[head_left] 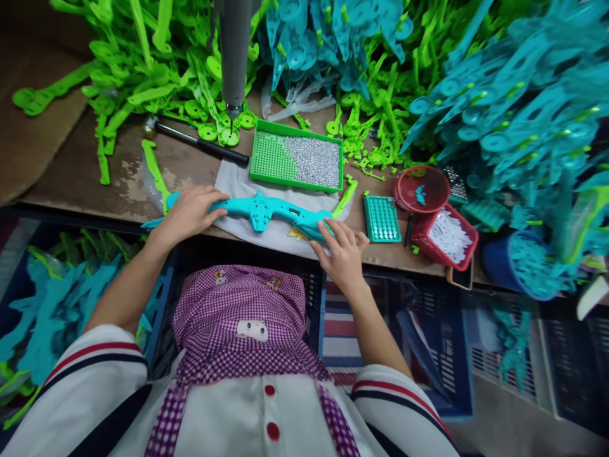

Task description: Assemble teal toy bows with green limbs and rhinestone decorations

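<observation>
A long turquoise toy bow [260,212] with a dragon-like head at its middle lies across a pale cloth [238,233] at the table's front edge. Around its left part my left hand [194,212] is wrapped, thumb and fingers holding it. My right hand [343,251] rests at its right end, fingers spread and fingertips touching the turquoise plastic. Bright green pieces with clear film stick out behind both ends of the bow. Just beyond it sits a green tray [295,184] partly filled with small silvery screws.
A hanging electric screwdriver [235,57] points down near a black-handled hammer [202,141]. Green and turquoise parts are heaped behind. At right stand a small turquoise tray [383,219], red baskets [423,190] and a blue tub [499,260]. Crates sit below the table.
</observation>
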A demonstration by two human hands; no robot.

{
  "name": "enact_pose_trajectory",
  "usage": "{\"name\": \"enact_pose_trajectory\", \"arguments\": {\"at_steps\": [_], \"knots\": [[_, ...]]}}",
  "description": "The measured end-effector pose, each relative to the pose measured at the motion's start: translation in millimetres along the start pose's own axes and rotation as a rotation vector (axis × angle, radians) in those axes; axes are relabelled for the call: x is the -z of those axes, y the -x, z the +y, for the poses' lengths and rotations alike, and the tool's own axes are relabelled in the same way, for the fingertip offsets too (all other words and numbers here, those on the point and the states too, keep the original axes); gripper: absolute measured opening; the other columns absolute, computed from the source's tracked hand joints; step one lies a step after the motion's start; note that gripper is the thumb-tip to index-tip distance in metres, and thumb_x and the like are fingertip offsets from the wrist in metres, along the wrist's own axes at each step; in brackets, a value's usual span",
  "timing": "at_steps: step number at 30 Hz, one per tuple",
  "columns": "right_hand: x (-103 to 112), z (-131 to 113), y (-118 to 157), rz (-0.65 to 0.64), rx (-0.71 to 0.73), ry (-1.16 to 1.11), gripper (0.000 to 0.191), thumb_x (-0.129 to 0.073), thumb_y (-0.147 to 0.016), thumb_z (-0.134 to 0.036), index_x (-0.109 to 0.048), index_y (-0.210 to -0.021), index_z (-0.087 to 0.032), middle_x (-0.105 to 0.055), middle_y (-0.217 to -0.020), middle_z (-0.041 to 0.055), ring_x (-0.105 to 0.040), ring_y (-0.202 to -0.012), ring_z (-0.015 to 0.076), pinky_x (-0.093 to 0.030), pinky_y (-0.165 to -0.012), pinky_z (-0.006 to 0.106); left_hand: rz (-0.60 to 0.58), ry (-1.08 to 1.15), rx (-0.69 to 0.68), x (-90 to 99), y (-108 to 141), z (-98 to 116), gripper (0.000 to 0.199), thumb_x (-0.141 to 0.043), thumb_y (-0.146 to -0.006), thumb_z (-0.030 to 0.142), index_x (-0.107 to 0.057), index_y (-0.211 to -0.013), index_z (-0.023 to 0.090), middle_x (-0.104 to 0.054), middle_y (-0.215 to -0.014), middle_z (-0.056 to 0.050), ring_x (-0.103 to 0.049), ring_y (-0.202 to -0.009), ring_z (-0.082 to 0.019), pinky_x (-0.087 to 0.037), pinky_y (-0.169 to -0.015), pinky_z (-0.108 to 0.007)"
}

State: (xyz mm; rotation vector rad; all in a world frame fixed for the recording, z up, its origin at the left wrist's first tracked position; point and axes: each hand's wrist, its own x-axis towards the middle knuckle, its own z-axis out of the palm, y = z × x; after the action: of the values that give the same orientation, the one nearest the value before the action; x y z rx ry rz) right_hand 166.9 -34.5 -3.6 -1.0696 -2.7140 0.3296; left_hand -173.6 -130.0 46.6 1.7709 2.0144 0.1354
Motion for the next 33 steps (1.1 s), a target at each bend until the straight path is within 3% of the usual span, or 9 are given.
{"name": "enact_pose_trajectory", "arguments": {"at_steps": [5,8,15,19,21,23,26,29,33], "knots": [[-9.0,-69.7,-33.9,-0.139,0.107,-0.192,0.045,-0.039,-0.101,-0.038,-0.053,-0.141,-0.023,-0.054,-0.146,0.0083,-0.047,-0.138,0.023,-0.032,-0.109,0.041,-0.012,0.047,-0.009,-0.2,-3.9,-6.4,0.032,-0.058,-0.089,0.033,-0.068,-0.114,0.016,-0.068,-0.114,-0.011,-0.062,-0.109,-0.028,-0.046,-0.098,-0.042],[-12.8,-97.7,-45.5,-0.241,0.08,-0.266,0.046,-0.037,-0.102,-0.035,-0.05,-0.143,-0.02,-0.048,-0.15,0.0081,-0.043,-0.141,0.0228,-0.03,-0.114,0.046,-0.011,0.067,-0.018,-1.6,-4.0,-6.7,0.031,-0.057,-0.089,0.033,-0.068,-0.113,0.016,-0.067,-0.12,-0.011,-0.062,-0.111,-0.027,-0.047,-0.1,-0.04],[16.1,-106.8,-58.1,-0.392,-0.016,-0.318,0.041,-0.041,-0.101,-0.029,-0.053,-0.139,-0.019,-0.048,-0.149,0.0102,-0.049,-0.137,0.0246,-0.023,-0.118,0.055,-0.159,0.019,-0.077,-2.9,-24.9,4.4,0.037,-0.056,-0.089,0.031,-0.067,-0.121,0.017,-0.07,-0.12,-0.011,-0.064,-0.112,-0.029,-0.048,-0.1,-0.04],[28.7,-105.3,-85.0,-0.452,-0.05,-0.337,0.03,-0.047,-0.1,-0.032,-0.068,-0.116,-0.019,-0.065,-0.133,0.0115,-0.066,-0.117,0.0273,-0.035,-0.11,0.053,-0.155,0.039,-0.072,-4.1,-30.6,0.6,0.037,-0.058,-0.087,0.035,-0.07,-0.117,0.018,-0.072,-0.116,-0.011,-0.066,-0.107,-0.028,-0.05,-0.096,-0.04],[29.4,-102.6,-90.0,-0.426,-0.089,-0.341,0.028,-0.049,-0.099,-0.032,-0.072,-0.106,-0.02,-0.072,-0.121,0.011,-0.071,-0.105,0.0274,-0.042,-0.104,0.051,-0.132,0.052,-0.087,-5.7,-29.2,-2.7,0.037,-0.057,-0.088,0.038,-0.07,-0.116,0.018,-0.072,-0.114,-0.011,-0.067,-0.105,-0.027,-0.051,-0.095,-0.041],[26.4,-98.7,-80.4,-0.319,-0.09,-0.363,0.027,-0.049,-0.098,-0.028,-0.072,-0.11,-0.02,-0.072,-0.121,0.0119,-0.069,-0.109,0.0276,-0.044,-0.103,0.051,-0.11,0.062,-0.107,-7.4,-27.0,-5.0,0.038,-0.056,-0.089,0.039,-0.07,-0.116,0.018,-0.072,-0.111,-0.011,-0.067,-0.103,-0.027,-0.052,-0.094,-0.041],[15.9,-93.6,-41.5,-0.178,0.077,-0.491,0.03,-0.049,-0.098,-0.026,-0.068,-0.121,-0.02,-0.069,-0.126,0.0104,-0.065,-0.119,0.023,-0.045,-0.106,0.047,-0.096,0.069,-0.131,-8.5,-24.2,-6.0,0.038,-0.054,-0.09,0.041,-0.069,-0.117,0.018,-0.072,-0.108,-0.01,-0.067,-0.101,-0.026,-0.052,-0.093,-0.04],[2.7,-91.1,0.4,-0.117,0.192,-0.652,0.029,-0.049,-0.099,-0.028,-0.069,-0.118,-0.021,-0.073,-0.118,0.0068,-0.067,-0.115,0.018,-0.05,-0.101,0.039,-0.098,0.064,-0.133,-7.4,-22.7,-5.6,0.039,-0.052,-0.092,0.042,-0.068,-0.118,0.018,-0.07,-0.11,-0.011,-0.066,-0.102,-0.026,-0.051,-0.093,-0.04],[-3.8,-84.2,16.3,0.051,-0.02,-0.64,0.027,-0.049,-0.098,-0.026,-0.072,-0.111,-0.022,-0.075,-0.111,0.0084,-0.07,-0.107,0.0203,-0.053,-0.097,0.042,-0.097,0.046,-0.125,-6.6,-22.9,-5.2,0.04,-0.053,-0.091,0.041,-0.067,-0.119,0.017,-0.069,-0.109,-0.011,-0.065,-0.102,-0.026,-0.051,-0.093,-0.039]]}}
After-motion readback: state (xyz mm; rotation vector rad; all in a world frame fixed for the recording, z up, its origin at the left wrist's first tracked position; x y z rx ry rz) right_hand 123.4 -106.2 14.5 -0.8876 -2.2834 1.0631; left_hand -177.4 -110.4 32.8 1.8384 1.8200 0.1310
